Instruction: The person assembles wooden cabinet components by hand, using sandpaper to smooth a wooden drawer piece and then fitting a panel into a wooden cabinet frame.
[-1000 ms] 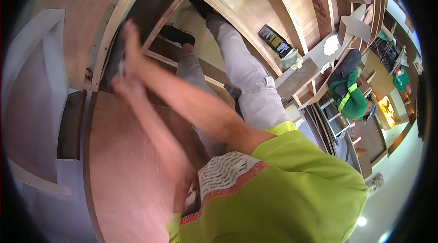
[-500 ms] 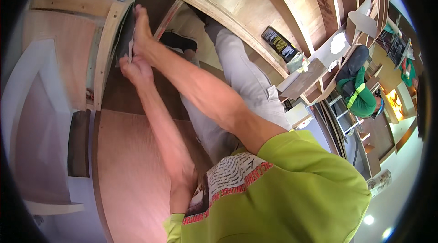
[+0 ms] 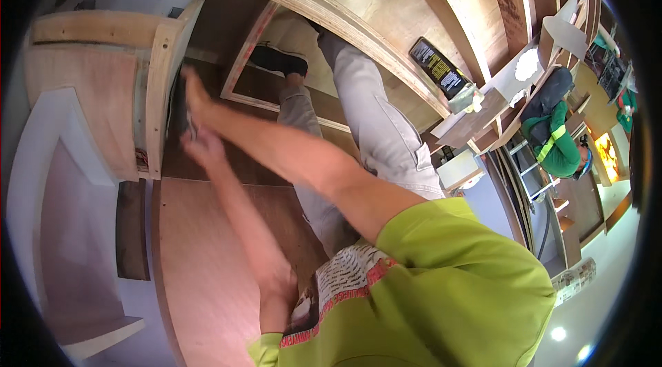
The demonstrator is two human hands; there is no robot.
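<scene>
Frame (image 3: 324,5) with curved ribs stands up and to the right of the grip, a reddish board (image 3: 200,250) spreads below it, and a wooden box (image 3: 157,91) rises just to its left. Beside the box's edge the right hand (image 3: 196,101) is flat, fingers stretched out together, with the left hand (image 3: 205,148) just below, while a black container (image 3: 438,67) lies well to the right of the grip. Smallest, a thin pale piece (image 3: 191,123), blurred, sits between both hands, its lower end seemingly pinched by the left's bent fingers.
</scene>
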